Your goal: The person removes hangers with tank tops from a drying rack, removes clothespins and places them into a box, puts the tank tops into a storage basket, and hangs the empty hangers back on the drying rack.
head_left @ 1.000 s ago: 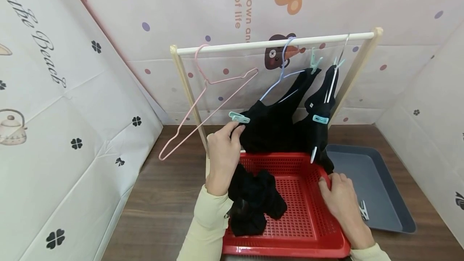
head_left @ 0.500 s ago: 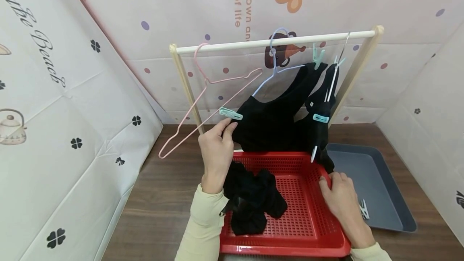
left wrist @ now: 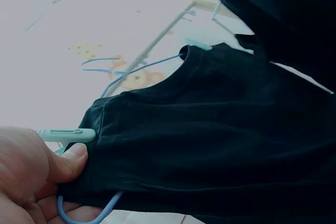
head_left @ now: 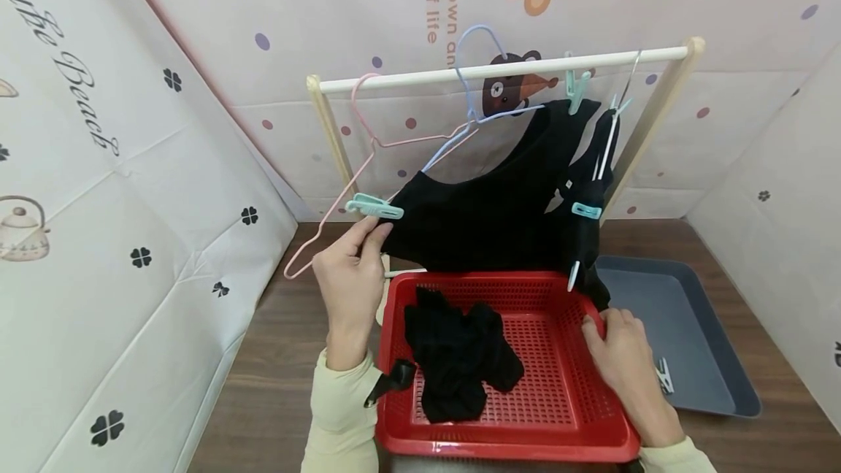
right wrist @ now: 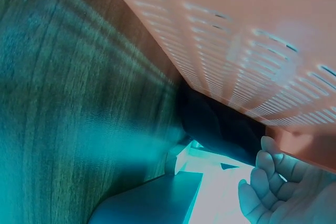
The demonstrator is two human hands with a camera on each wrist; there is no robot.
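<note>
My left hand (head_left: 350,279) pinches the left shoulder of a black top (head_left: 473,225) between thumb and fingers. A light teal clothespin (head_left: 374,207) is clipped on that shoulder, just above the thumb. Inside the top is a blue wire hanger (head_left: 468,97); its lower end loop (left wrist: 86,216) sticks out by my fingers in the left wrist view. Another teal clothespin (head_left: 577,92) sits on the right shoulder. My right hand (head_left: 624,356) grips the right rim of a red plastic basket (head_left: 506,450), thumb over the edge. Crumpled black cloth (head_left: 456,356) lies in the basket.
A pink hanger (head_left: 361,188) hangs on the left of the white rod (head_left: 420,79). At the right, another black garment (head_left: 581,236) with a clip (head_left: 587,210) hangs close beside the top. A grey tray (head_left: 696,341) holds a pale clothespin (head_left: 664,375).
My left hand has moved left, drawing the top's shoulder with it and spreading the top wider. The blue hanger's hook has shifted left along the rod. My right hand stays on the basket rim.
</note>
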